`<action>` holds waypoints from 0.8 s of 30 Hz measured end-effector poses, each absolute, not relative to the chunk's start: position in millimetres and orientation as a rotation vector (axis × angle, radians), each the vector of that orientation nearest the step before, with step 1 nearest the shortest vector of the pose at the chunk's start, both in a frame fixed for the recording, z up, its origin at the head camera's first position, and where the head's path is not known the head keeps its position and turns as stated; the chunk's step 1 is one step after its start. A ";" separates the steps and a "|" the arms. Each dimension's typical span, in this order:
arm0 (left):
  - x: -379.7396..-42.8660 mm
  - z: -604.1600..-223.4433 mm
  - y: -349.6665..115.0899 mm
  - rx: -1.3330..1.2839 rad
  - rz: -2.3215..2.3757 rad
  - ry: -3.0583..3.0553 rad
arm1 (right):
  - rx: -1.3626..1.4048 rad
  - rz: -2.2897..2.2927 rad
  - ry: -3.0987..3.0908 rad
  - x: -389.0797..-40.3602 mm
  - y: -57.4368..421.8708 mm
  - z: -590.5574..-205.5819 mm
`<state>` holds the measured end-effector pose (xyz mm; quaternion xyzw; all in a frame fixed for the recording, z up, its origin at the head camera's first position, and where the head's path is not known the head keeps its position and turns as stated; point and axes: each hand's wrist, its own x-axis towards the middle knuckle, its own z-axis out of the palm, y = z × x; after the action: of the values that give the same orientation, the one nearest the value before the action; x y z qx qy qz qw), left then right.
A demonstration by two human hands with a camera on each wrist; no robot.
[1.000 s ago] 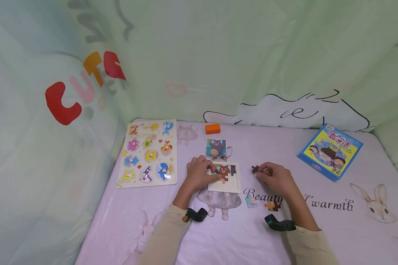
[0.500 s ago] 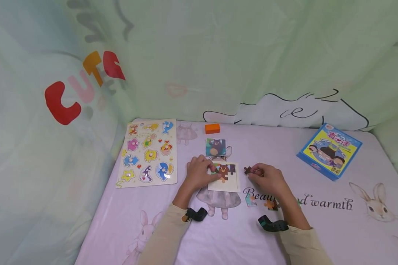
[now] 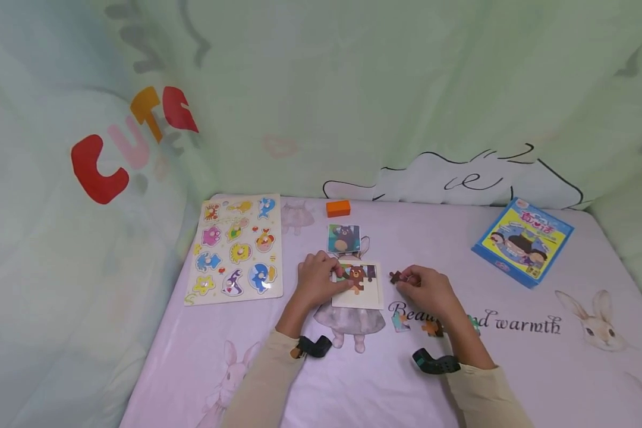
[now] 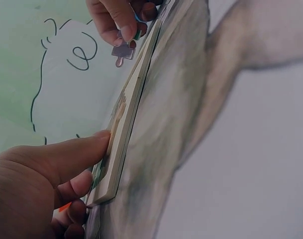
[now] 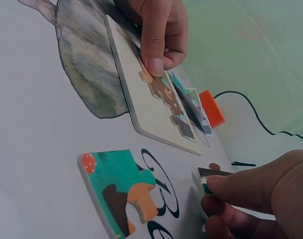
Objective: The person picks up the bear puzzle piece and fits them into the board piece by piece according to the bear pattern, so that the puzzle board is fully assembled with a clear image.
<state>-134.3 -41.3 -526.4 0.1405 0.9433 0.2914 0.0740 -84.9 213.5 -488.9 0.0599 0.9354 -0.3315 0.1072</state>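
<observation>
A dark brown jigsaw piece (image 3: 395, 277) is pinched between the thumb and fingers of the right hand (image 3: 425, 290), just right of the wooden puzzle tray (image 3: 371, 300) and apart from it. The left hand (image 3: 318, 279) grips the tray's left side, thumb on the bear pieces (image 3: 356, 273) fitted in its upper part. Nearer the person lie a teal piece (image 3: 400, 323) and an orange-brown piece (image 3: 433, 328). Beyond the tray are a bear picture card (image 3: 345, 239) and an orange block (image 3: 338, 208); a sea-animal board (image 3: 224, 252) lies left, a blue-and-yellow box (image 3: 523, 244) right.
</observation>
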 end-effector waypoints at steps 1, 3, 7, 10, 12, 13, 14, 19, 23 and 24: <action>-134.0 -526.9 -41.8 0.419 0.874 2.829 | 0.175 -0.971 2.754 -85.0 213.3 -489.6; -133.6 -527.0 -42.1 0.418 0.874 2.825 | 0.176 -0.965 2.752 -84.7 212.7 -490.7; -133.8 -527.1 -42.0 0.429 0.884 2.822 | 0.165 -0.958 2.752 -84.0 208.8 -490.1; -134.3 -526.9 -41.6 0.433 0.901 2.817 | 0.149 -0.968 2.753 -85.0 204.0 -489.6; -134.2 -526.5 -41.5 0.431 0.910 2.814 | 0.128 -0.974 2.751 -86.2 200.8 -489.7; -134.2 -526.5 -41.7 0.432 0.910 2.815 | 0.114 -0.980 2.749 -86.8 199.2 -490.0; -134.4 -526.5 -41.8 0.434 0.910 2.817 | 0.101 -0.985 2.748 -87.4 197.4 -490.1; -134.6 -525.8 -42.0 0.438 0.906 2.826 | 0.045 -1.006 2.738 -90.1 187.7 -489.7; -134.4 -525.6 -42.2 0.429 0.904 2.829 | 0.016 -1.051 2.725 -92.5 180.9 -490.1; -134.4 -525.5 -42.5 0.429 0.904 2.830 | 0.009 -1.060 2.725 -93.1 179.4 -490.4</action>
<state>-134.4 -42.5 -525.5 0.1425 0.9405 0.3004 0.0700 -93.1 179.4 -490.4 0.0030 0.9265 -0.3603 0.1088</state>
